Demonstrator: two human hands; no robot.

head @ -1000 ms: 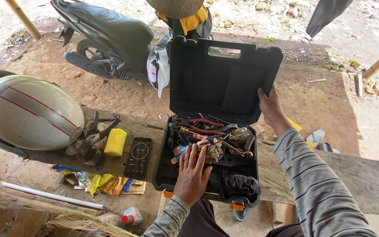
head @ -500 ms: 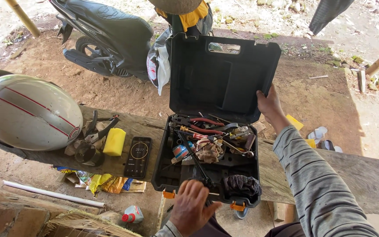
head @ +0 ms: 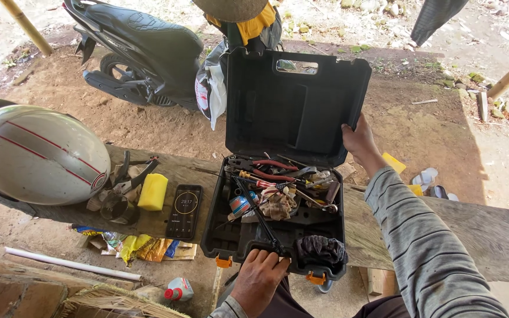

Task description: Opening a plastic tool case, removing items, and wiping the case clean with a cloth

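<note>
Head: helmet (head: pixel 39 154), phone (head: pixel 184 211) beside toolbox (head: pixel 225 232).

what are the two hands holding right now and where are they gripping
Right hand grips the open black plastic tool case's lid at its right edge. Left hand rests on the case's front rim.

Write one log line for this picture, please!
left hand: on tool case front edge, touching long black tool | right hand: holding lid open

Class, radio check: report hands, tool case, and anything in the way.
Right hand grips the open lid. Left hand at front edge of tool case, on a long black tool. Rags and pliers crowd inside.
</note>
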